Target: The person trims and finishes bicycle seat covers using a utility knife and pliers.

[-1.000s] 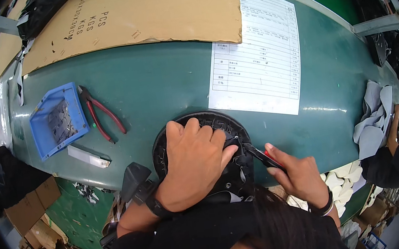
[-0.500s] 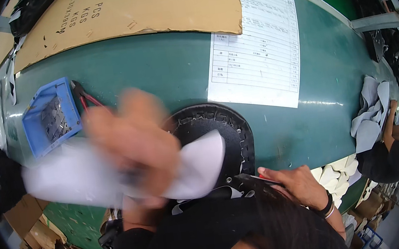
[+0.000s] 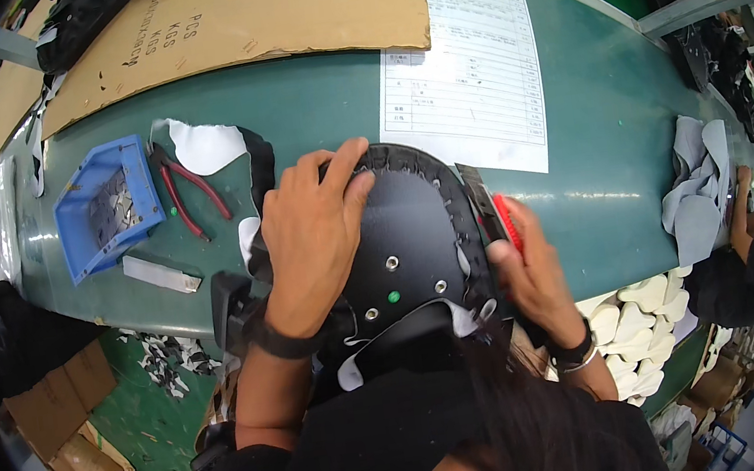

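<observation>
The person's left grip (image 3: 319, 219) pinches the pad (image 3: 404, 223) by its rim; to its right, the right grip (image 3: 529, 259) clasps a knife (image 3: 483, 201); pliers (image 3: 204, 187) lie left of both.

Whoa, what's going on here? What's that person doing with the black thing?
The person's left hand is on the upper left edge of a curved black piece with metal rings in it. The right hand holds a red-and-black tool, maybe a knife, by the piece's right edge; I can't tell if it's touching. On the green table, to the left, lie a white-and-black scrap, red-handled pliers and a blue bin.
</observation>
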A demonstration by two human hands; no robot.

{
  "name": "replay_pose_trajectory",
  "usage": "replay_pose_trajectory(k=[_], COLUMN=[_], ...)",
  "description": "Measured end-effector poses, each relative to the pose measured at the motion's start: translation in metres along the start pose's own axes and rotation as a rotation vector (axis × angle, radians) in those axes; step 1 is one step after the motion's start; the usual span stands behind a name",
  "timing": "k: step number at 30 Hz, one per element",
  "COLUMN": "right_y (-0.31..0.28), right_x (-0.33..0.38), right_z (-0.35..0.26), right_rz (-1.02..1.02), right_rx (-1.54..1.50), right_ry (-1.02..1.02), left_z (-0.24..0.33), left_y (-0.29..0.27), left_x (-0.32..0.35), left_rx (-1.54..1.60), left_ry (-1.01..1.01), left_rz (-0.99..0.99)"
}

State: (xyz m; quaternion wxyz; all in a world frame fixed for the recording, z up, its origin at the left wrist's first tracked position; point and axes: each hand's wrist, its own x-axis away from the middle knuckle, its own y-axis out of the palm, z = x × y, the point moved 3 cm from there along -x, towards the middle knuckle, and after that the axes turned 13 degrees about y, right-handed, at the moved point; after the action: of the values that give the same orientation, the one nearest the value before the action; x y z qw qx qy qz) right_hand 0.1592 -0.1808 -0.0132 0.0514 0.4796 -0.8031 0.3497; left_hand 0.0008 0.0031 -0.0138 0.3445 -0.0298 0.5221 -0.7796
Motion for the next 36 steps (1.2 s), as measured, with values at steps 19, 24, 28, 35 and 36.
replay_pose_trajectory(k=[19,24,28,35,36], right_y=[-0.034,0.001,-0.029,-0.018,-0.02], right_x=[0.046,-0.007,-0.014,-0.013,-0.013], right_z=[-0.014,-0.041,-0.01,-0.023,-0.027], right_rz=[0.267,0.162,0.075,0.019,0.019], right_rx=[0.29,0.311,-0.181,-0.347,-0.278], right_ry=[-0.35,-0.489,0.148,-0.065,-0.13], left_z=[-0.005,-0.009,-0.017,0.087,0.087], left_y=[0.01,0.006,-0.007,0.011,0.03], left_x=[0.007,0.015,0.031,-0.016,-0.016], left_rx=[-0.059,-0.006,0.021,0.037,0.029], left_ry=[-0.125,-0.194,-0.266,0.431,0.475], left_rz=[0.061,0.083,0.171,-0.23,-0.209])
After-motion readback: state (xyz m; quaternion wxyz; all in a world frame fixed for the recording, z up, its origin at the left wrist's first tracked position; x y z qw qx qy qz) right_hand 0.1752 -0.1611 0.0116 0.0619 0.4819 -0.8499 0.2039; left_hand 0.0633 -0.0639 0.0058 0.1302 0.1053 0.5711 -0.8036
